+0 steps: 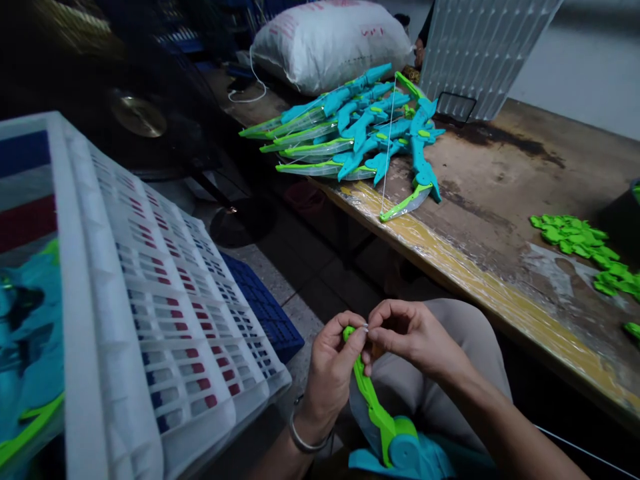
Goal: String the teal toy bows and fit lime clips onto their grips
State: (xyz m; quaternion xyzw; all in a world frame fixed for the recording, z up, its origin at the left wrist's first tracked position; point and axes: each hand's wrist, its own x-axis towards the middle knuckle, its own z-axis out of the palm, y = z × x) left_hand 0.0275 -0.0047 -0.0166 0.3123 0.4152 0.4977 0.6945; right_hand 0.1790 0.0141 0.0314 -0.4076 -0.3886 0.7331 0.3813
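Note:
A toy bow [371, 400] with a green and grey limb and a blue body lies across my lap, its lower part cut off by the frame. My left hand [336, 363] grips the green tip of its limb between thumb and fingers. Close against it, my right hand [407, 333] pinches a thin white string [366, 327] at that tip. Whether the string is hooked on the tip I cannot tell. On the table's near edge, a strung toy bow [423, 153] rests beside a pile of similar blue and green bows [345, 127].
A white slatted crate [175, 300] with blue and green parts stands at left, above a blue crate [265, 313]. The wooden table [500, 180] carries a stuffed white sack [335, 47], a translucent ribbed panel [485, 53] and small green pieces [575, 240]. A person's hand shows behind the panel.

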